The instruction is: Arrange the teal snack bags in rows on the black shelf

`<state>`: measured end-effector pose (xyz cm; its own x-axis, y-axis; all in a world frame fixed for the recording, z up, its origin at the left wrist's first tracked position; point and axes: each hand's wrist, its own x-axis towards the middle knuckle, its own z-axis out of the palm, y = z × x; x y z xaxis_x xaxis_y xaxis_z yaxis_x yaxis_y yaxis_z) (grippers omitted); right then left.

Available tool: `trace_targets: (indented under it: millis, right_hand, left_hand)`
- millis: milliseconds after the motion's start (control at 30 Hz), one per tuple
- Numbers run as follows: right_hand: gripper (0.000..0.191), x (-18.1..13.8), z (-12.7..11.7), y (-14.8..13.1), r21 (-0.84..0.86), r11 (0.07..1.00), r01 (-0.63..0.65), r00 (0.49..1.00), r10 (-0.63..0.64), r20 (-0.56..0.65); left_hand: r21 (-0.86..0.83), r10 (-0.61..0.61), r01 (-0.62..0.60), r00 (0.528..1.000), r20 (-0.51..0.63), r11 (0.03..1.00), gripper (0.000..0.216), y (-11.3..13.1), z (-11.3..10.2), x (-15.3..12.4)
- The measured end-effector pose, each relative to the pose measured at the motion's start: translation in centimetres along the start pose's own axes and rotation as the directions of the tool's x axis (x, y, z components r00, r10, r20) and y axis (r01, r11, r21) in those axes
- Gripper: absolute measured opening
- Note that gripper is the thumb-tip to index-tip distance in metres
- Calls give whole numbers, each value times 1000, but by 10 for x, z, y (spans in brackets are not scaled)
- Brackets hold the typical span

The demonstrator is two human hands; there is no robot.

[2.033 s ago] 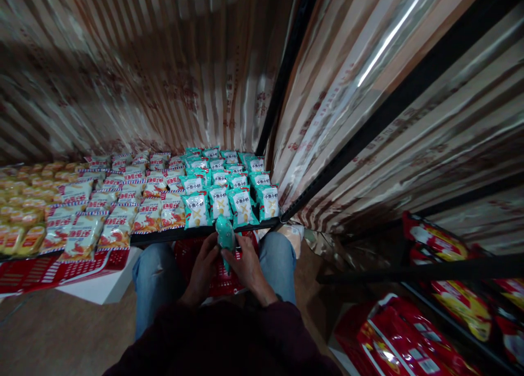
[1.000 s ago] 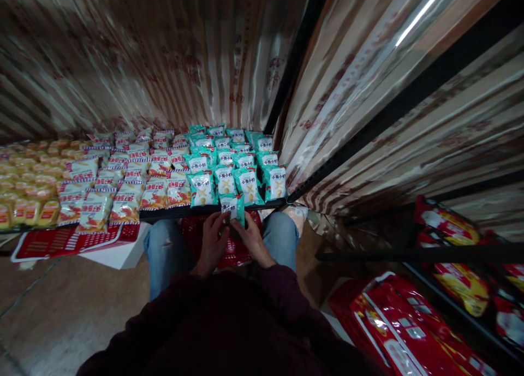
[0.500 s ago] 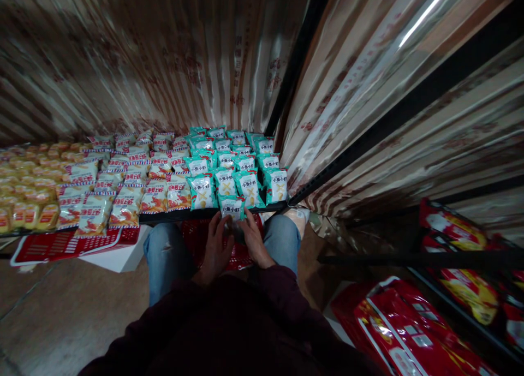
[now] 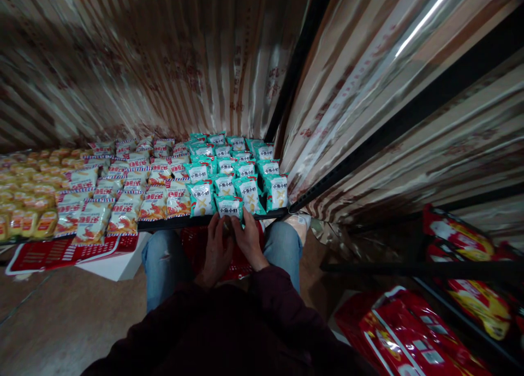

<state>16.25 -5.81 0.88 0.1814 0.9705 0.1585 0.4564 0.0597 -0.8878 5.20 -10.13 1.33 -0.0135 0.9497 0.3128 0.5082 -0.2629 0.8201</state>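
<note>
A small teal-and-white snack bag (image 4: 229, 206) stands at the shelf's front edge, slightly tilted, before rows of matching bags (image 4: 249, 190). My left hand (image 4: 215, 253) is closed on its lower left side, the fingers at its bottom edge. At the bag's lower right, my right hand (image 4: 249, 240) grips it too, thumb and fingers along the edge. The lowest part of this bag is hidden by my fingers. Left of the teal bags lie white snack bags with red lettering (image 4: 153, 203).
Yellow packaged snacks (image 4: 30, 190) fill the shelf's far left. A red basket (image 4: 65, 254) and a white box (image 4: 118, 264) sit below the black shelf edge (image 4: 164, 223). Large red bags (image 4: 417, 332) lie at lower right, near a black rack bar (image 4: 409, 268). Striped curtains stand behind.
The held bag has moved slightly left and farther in against the front row. My right hand has shifted left, closer to my left hand. The view has tilted a little.
</note>
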Motion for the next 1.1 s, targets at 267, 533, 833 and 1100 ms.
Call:
trace_targets:
  millis: [267, 533, 833, 1100]
  right_hand:
    - [53, 8, 10, -2, -75, 996, 37, 998, -41, -54]
    - [48, 13, 19, 10, -146, 980, 133, 984, -148, -97]
    - [46, 17, 21, 17, -157, 945, 286, 949, -302, -91]
    - [47, 16, 17, 19, -198, 921, 337, 933, -354, -62]
  left_hand:
    - [-3, -2, 2, 1000, -13, 1000, 56, -9, 4, 10]
    - [-44, -24, 23, 999, -24, 999, 58, -20, 10, 17]
    - [-62, -32, 30, 999, -24, 998, 53, -27, 17, 25]
    - [-7, 9, -10, 999, -33, 1000, 53, -33, 21, 27]
